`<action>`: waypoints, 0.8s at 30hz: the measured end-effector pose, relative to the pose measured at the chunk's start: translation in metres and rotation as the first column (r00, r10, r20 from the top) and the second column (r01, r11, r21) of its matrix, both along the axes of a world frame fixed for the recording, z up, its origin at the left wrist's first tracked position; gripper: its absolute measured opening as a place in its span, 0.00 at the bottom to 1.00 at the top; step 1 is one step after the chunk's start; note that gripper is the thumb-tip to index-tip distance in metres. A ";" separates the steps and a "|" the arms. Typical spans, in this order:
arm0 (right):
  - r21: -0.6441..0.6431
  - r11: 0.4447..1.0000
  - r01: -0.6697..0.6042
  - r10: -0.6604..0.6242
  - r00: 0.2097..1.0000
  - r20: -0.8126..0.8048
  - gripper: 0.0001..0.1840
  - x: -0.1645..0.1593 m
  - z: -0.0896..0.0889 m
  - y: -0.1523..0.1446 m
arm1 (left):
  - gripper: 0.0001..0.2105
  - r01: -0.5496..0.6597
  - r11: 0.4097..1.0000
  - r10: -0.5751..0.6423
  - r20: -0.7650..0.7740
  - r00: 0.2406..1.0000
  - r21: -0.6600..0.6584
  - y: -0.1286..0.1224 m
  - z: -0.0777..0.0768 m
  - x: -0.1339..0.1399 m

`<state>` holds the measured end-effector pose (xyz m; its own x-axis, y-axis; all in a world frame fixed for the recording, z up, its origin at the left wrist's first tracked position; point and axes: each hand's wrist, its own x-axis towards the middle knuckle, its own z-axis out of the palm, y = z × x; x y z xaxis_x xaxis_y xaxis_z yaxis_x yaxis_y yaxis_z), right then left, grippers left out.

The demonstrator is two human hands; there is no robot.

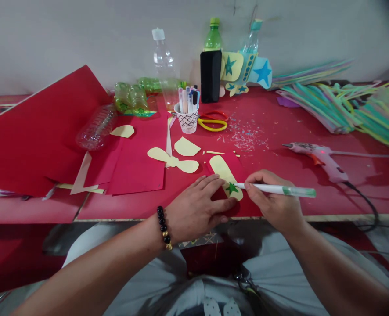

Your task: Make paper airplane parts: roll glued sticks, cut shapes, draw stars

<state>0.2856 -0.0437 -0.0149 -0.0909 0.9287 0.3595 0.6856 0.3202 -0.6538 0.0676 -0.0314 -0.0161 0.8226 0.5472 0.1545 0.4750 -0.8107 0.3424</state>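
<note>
My right hand (pixel 275 197) is closed around a white marker with a green end (pixel 276 189). Its tip touches a green star (pixel 232 188) on a rounded pale-yellow paper strip (pixel 220 166). Fingers spread, my left hand (pixel 199 206) lies flat on the table's front edge, its fingertips on the strip's lower left side. Under the strip is a small red sheet (pixel 235 161). Just beyond my left hand lie a yellow propeller-shaped cutout (pixel 184 166) and a yellow paper scrap (pixel 187 147).
Behind the papers stand a cup of markers (pixel 187 122), scissors (pixel 213 126) and a black phone (pixel 210 77). To the right lies a pink glue gun (pixel 326 160) with its cord hanging over the edge. Plastic bottles (pixel 164 61), colourful strips (pixel 333 105) and a large red board (pixel 49 127) surround them.
</note>
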 end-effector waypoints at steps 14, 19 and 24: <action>-0.012 0.999 -0.035 0.035 0.999 -0.008 0.04 -0.001 -0.001 0.003 | 0.18 -0.009 1.000 0.009 -0.014 1.000 0.001 0.000 0.000 0.001; -0.020 0.999 -0.043 0.043 0.999 0.010 0.04 -0.002 -0.003 0.004 | 0.18 -0.008 1.000 0.008 -0.013 1.000 0.001 0.000 0.000 0.000; -0.044 0.997 -0.058 0.057 0.998 -0.013 0.05 0.000 -0.002 0.003 | 0.18 -0.002 1.000 0.002 -0.012 1.000 0.009 0.000 -0.001 0.000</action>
